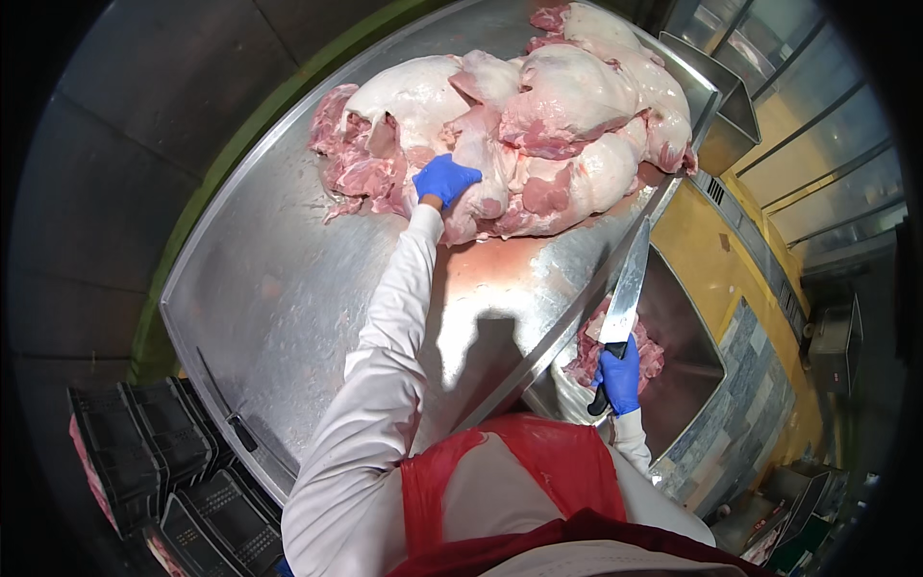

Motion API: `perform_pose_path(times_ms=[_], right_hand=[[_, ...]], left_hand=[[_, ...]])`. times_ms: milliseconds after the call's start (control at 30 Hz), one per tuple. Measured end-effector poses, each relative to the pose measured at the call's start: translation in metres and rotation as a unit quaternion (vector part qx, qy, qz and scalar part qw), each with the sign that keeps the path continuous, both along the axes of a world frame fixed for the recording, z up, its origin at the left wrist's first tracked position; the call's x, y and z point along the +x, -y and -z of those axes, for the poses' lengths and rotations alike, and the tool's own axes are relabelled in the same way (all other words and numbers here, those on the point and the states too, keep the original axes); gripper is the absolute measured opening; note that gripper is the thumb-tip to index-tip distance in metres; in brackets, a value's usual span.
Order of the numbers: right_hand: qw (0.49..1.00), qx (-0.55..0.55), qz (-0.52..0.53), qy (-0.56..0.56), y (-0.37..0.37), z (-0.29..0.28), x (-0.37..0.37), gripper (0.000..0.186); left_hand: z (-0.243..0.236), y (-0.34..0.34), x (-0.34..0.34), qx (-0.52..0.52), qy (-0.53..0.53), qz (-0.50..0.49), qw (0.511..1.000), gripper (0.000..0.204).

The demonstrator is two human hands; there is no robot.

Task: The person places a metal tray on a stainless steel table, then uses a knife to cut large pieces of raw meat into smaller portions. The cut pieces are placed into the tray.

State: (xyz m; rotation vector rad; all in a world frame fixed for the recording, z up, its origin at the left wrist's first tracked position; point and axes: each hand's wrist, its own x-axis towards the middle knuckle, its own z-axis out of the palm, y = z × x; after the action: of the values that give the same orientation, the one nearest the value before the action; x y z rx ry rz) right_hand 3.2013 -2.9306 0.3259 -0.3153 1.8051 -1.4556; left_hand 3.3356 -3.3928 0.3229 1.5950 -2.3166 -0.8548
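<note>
Large skin-on pieces of raw meat (567,96) lie heaped at the far side of a steel table (260,260). My left hand (447,180), in a blue glove, is on the near side of the heap with its fingers closed on a piece of meat (478,163). In my right hand (620,377), also gloved in blue, is a long knife (630,288) by its black handle, its broad blade pointing away from me. The knife is above a steel bin (694,346) at the table's right edge, where smaller cuts of raw meat (654,358) lie.
A thin tool with a black handle (240,433) lies along the table's left edge. Black plastic crates (135,442) stand at the lower left. Another steel tub (726,106) is past the table's far right corner. The floor at right is yellow with grey tiles.
</note>
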Motion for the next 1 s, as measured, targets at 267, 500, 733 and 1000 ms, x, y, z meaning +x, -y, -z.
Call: perform_pose_path(times_ms=[267,500,733,1000], right_hand=[[0.999,0.034,-0.039,-0.008,0.019,0.031,-0.001,0.020],[0.994,0.012,-0.084,-0.066,0.055,0.084,0.002,0.025],[0.976,-0.073,-0.085,0.189,0.084,0.117,0.013,0.020],[0.973,-0.065,-0.181,0.127,0.029,0.060,0.094,0.018]], left_hand=[[0.015,-0.093,0.038,0.063,-0.047,0.012,0.997,0.066],[0.059,-0.149,0.107,0.142,-0.092,0.038,0.985,0.065],[0.069,-0.192,0.195,0.174,-0.064,0.025,0.982,0.070],[0.093,-0.232,0.352,0.125,0.045,-0.068,0.989,0.078]])
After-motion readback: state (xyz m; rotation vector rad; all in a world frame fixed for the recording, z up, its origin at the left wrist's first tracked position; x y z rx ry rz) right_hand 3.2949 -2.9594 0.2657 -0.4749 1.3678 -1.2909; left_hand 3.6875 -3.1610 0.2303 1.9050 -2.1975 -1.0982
